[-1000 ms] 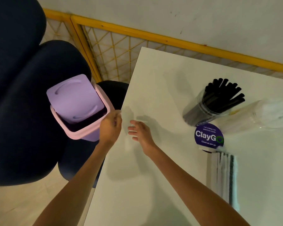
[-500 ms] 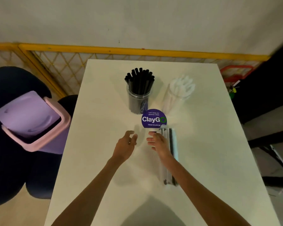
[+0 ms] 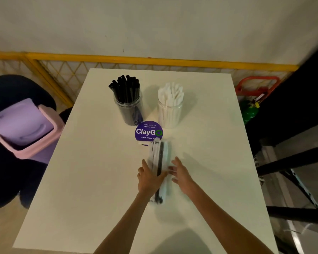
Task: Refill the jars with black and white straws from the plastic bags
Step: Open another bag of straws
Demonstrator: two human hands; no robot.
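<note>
In the middle of the white square table (image 3: 99,162), both of the person's bare forearms reach forward and meet at a clear plastic bag of black and white straws (image 3: 159,153), which lies flat, lengthwise away from the person. The left hand (image 3: 148,177) rests against the bag's left side with its fingers stretched forward and its thumb laid across the top of the bag; the fingers look straight, not curled round it. The right hand (image 3: 180,174) is spread loosely, palm down, its fingertips (image 3: 171,169) touching the bag's right edge and holding nothing.

The bag's far end overlaps a round purple "ClayGo" sticker (image 3: 148,132). Just beyond the sticker stand two jars, side by side and slightly apart: a clear plastic jar of black straws (image 3: 128,105) on the left and a clear plastic jar of white straws (image 3: 170,107) on the right, both upright.

Off the table's left edge sits a pink bin with a lilac swing lid (image 3: 24,132), on a dark blue chair (image 3: 6,171). A yellow railing with mesh (image 3: 154,61) runs behind the table along the wall, and a red frame (image 3: 255,85) shows at the far right.
</note>
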